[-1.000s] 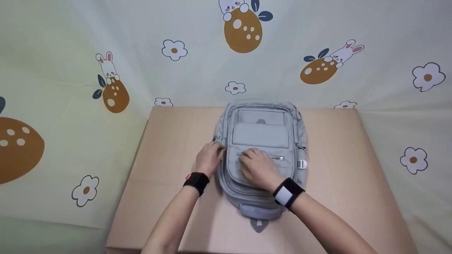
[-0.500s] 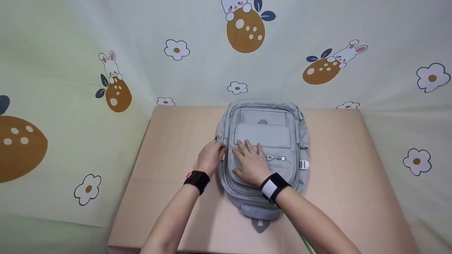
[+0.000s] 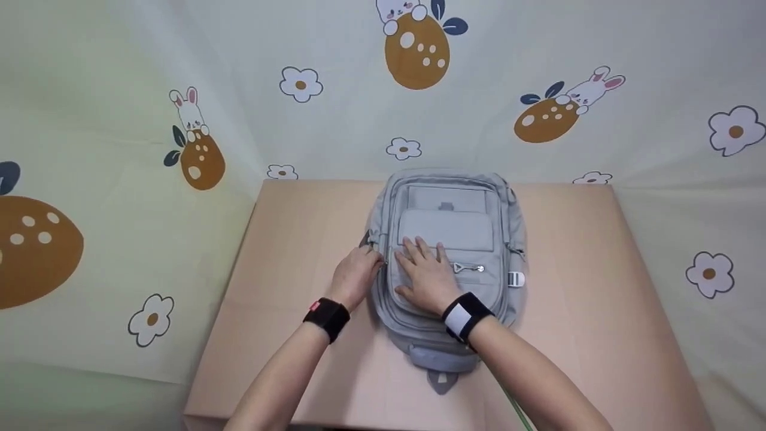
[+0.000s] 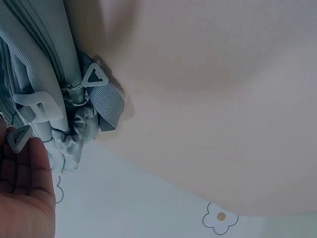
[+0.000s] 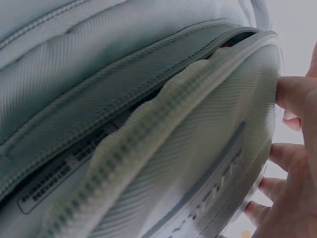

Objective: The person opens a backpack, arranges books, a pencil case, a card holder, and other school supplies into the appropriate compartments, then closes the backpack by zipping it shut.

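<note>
A grey backpack (image 3: 446, 230) lies front side up on the tabletop, its top handle (image 3: 443, 359) towards me. At its left edge my left hand (image 3: 353, 276) pinches a triangular zipper pull (image 4: 20, 140), seen against the fingers in the left wrist view. My right hand (image 3: 428, 278) rests with spread fingers on the front pocket, left of a short zipper with a metal pull (image 3: 468, 267). In the right wrist view the zipper opening (image 5: 148, 99) gapes, and a printed label (image 5: 64, 168) shows inside. My right fingers (image 5: 285, 156) press the pocket's outer side.
The brown tabletop (image 3: 299, 227) extends around the bag. Behind and beside it hangs a pale curtain (image 3: 335, 120) with rabbits and flowers. A white buckle (image 3: 515, 279) lies at the bag's right side, and a green cord (image 3: 516, 407) runs beneath my right forearm.
My right hand has gone from bent fingers by the pocket zipper to spread fingers resting on the pocket. My left hand has shifted slightly towards me along the bag's left edge.
</note>
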`<state>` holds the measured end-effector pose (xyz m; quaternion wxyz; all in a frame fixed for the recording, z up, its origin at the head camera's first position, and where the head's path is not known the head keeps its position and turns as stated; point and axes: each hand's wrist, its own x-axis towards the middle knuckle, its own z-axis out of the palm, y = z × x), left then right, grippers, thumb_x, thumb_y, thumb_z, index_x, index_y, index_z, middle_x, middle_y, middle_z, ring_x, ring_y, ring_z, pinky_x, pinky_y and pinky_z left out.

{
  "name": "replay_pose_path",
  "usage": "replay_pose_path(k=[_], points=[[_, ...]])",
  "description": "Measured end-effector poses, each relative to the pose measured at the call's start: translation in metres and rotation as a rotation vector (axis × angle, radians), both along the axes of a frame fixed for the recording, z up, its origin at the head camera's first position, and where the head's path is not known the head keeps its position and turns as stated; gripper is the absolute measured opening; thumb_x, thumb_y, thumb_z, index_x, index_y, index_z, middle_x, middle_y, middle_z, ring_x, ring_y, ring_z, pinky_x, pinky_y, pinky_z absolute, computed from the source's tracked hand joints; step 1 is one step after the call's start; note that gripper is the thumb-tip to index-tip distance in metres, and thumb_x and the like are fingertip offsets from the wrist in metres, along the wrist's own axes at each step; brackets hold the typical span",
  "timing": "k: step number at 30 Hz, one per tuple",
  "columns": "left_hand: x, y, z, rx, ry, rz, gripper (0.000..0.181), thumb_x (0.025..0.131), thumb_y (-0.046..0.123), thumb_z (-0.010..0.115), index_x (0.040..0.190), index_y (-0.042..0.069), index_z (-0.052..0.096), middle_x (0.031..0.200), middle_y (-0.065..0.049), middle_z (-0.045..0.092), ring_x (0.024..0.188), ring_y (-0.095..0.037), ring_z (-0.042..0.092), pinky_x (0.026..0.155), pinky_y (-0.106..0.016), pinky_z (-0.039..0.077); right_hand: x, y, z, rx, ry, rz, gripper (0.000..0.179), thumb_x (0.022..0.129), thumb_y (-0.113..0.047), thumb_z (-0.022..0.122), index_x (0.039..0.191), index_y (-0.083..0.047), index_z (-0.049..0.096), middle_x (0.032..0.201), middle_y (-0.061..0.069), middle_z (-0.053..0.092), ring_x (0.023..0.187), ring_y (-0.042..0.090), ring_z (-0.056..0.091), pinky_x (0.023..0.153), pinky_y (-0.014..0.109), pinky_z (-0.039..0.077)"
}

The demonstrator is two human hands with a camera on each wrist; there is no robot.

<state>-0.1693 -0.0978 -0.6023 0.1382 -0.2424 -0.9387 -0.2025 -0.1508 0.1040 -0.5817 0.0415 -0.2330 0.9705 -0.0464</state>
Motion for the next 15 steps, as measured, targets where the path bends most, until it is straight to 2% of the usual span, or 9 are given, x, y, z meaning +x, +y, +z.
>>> replay_pose_path(k=[3,6,12,15], points=[[0.008,-0.003,-0.001,-0.037,0.042,-0.045,0.006,0.097,0.012,0.069,0.1,0.007,0.071,0.1,-0.009,0.066,0.091,-0.028,0.065,0.075,-0.042,0.055,0.0,0.0,0.001,0.01,0.001,0.004,0.077,0.095,-0.056,0.064,0.158,-0.018,0.04,0.168,0.009,0.022,0.154,0.035,0.018,0.118,0.066,0.015],[0.016,-0.006,-0.003,-0.072,0.046,-0.086,0.007,0.099,0.012,0.067,0.103,0.008,0.071,0.105,-0.009,0.066,0.094,-0.027,0.065,0.076,-0.041,0.056,0.001,-0.001,0.0,0.019,0.004,0.007,0.077,0.095,-0.056,0.063,0.158,-0.018,0.04,0.168,0.01,0.022,0.153,0.035,0.019,0.118,0.066,0.016],[0.023,-0.007,-0.006,-0.08,0.007,-0.077,0.007,0.099,0.013,0.067,0.105,0.01,0.07,0.101,-0.004,0.066,0.091,-0.022,0.064,0.075,-0.037,0.054,0.0,0.001,-0.003,0.007,0.023,-0.007,0.079,0.094,-0.056,0.064,0.159,-0.018,0.039,0.168,0.01,0.021,0.153,0.036,0.018,0.118,0.067,0.014],[0.024,-0.008,-0.007,-0.062,0.0,-0.065,0.006,0.099,0.012,0.068,0.104,0.01,0.069,0.099,-0.004,0.065,0.09,-0.022,0.063,0.075,-0.037,0.054,0.004,0.004,-0.003,-0.041,0.025,0.0,0.079,0.095,-0.055,0.064,0.159,-0.017,0.038,0.168,0.012,0.021,0.154,0.036,0.018,0.119,0.065,0.012]])
